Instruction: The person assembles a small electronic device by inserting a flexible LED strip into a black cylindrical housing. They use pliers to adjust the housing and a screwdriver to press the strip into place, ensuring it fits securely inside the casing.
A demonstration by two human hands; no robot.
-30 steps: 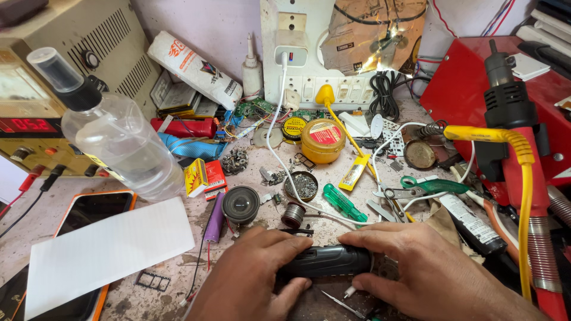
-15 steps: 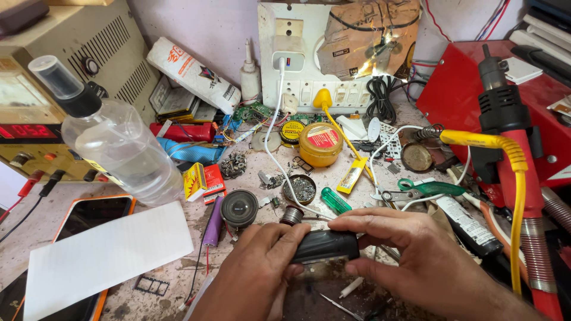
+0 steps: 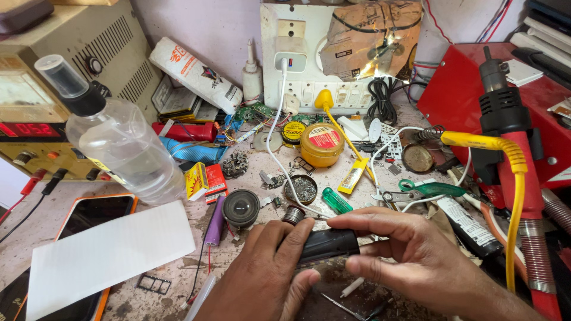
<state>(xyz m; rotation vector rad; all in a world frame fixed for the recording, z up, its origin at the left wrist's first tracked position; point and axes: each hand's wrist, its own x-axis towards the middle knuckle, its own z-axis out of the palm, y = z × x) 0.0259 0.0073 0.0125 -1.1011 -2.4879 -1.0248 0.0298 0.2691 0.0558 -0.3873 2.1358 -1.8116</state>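
— The table [image 3: 53, 220] is a crowded repair bench, grey and scratched, with a power supply at the back left, a switchboard on the wall and a red stand on the right; where is the piece being worked on?

— Low in the middle, just off the surface; a small black oblong device [image 3: 327, 245] is held between both hands; its long axis runs left to right across the view, tilted a little so the right end sits higher.

— Which hand has more of it?

— The left hand [image 3: 267, 273] is under and around the left end, its grip closed on the device with the thumb pressing up on the near edge; the right hand [image 3: 416, 255] comes in from the right, thumb and fingers clamped on the right end, fingers laid over the top; both are touching it, neither clearly nearer.

— So the device lies between the two grips, not beside them?

— Yes; each end is buried in a hand, only the middle of the black body shows.

— What sits close by?

— A round black speaker [image 3: 241, 208] and a purple cylindrical cell [image 3: 215, 221] just left of the left hand; a green-handled tool [image 3: 336, 200] just beyond the device; a clear plastic bottle [image 3: 125, 148] well apart at the left; a white sheet [image 3: 107, 252] lying over an orange-edged phone [image 3: 89, 217].
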